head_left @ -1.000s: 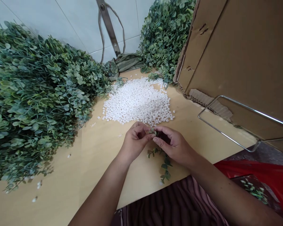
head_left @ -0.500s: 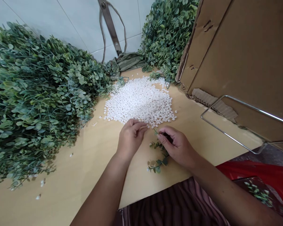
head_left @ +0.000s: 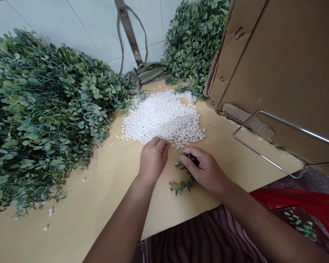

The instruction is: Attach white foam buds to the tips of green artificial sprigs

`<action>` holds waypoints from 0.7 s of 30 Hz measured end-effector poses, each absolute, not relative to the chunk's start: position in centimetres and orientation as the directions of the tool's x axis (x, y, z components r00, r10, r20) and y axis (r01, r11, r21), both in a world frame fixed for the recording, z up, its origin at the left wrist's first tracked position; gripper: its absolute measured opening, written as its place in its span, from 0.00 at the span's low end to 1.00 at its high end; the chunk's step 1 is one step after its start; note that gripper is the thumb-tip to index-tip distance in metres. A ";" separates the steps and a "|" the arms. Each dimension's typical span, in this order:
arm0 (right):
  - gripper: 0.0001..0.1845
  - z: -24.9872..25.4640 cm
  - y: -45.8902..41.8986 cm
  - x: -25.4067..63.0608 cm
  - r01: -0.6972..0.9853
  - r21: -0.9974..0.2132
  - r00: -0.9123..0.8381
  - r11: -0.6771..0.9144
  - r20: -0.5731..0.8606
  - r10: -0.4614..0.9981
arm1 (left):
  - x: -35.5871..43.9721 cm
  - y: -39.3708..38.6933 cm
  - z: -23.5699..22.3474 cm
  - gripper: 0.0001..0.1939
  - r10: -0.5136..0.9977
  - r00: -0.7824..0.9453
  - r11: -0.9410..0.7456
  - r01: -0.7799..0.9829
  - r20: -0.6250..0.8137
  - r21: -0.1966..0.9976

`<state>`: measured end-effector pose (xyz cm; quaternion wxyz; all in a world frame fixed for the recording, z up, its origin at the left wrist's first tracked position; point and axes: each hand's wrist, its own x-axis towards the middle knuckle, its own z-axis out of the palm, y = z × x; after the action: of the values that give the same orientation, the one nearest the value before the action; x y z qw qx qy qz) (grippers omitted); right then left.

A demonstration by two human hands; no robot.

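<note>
A sprig of artificial greenery (head_left: 182, 185) is pinched in my right hand (head_left: 204, 166), its leafy stems hanging down over the table towards me. My left hand (head_left: 155, 157) is at the near edge of a pile of small white beads (head_left: 161, 117), with thumb and fingertips pressed together. Whatever may be between those fingertips is too small or hidden to make out. A short gap separates the two hands.
Bushy artificial greenery (head_left: 52, 113) is heaped on the left, and another bunch (head_left: 194, 47) stands at the back. A large cardboard box (head_left: 285, 65) and a bent metal wire frame (head_left: 268, 165) bound the right side. Loose white bits (head_left: 46, 227) lie at left on the table (head_left: 112, 204).
My left fingers have closed together more at the pile's edge. The sprig in my right hand has shifted slightly, its lower leaves swinging a little left and up.
</note>
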<state>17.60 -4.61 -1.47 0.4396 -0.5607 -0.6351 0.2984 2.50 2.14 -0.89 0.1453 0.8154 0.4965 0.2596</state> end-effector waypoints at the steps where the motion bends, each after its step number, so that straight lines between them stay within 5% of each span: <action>1: 0.06 -1.5 -4.6 17.6 0.447 -0.873 0.009 0.197 0.224 0.974 | 2.5 2.1 -0.8 0.08 0.905 0.333 -0.426 0.718 0.266 0.551; 5: 0.07 -1.4 -4.6 17.6 0.446 -0.871 -0.016 0.206 0.222 0.975 | 2.9 1.7 -0.6 0.04 0.985 0.171 -0.086 0.430 0.012 0.899; 7: 0.08 -1.3 -4.6 17.7 0.444 -0.869 -0.022 0.219 0.233 0.972 | 3.4 1.2 -0.4 0.04 0.972 0.198 0.085 0.197 -0.125 0.977; 11: 0.08 -1.2 -4.7 17.8 0.398 -0.888 -0.037 0.231 0.236 0.971 | 4.1 0.3 0.2 0.07 0.922 0.321 0.244 -0.042 -0.219 0.969; 21: 0.08 -1.2 -4.8 17.6 0.341 -0.918 0.066 0.201 0.237 0.969 | 3.9 0.2 0.6 0.10 0.864 0.385 0.374 -0.060 -0.324 0.925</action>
<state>17.65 -4.75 -1.23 0.4873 -0.5437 -0.6026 0.3223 3.91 0.18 0.58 0.6992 0.4512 0.4453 0.3305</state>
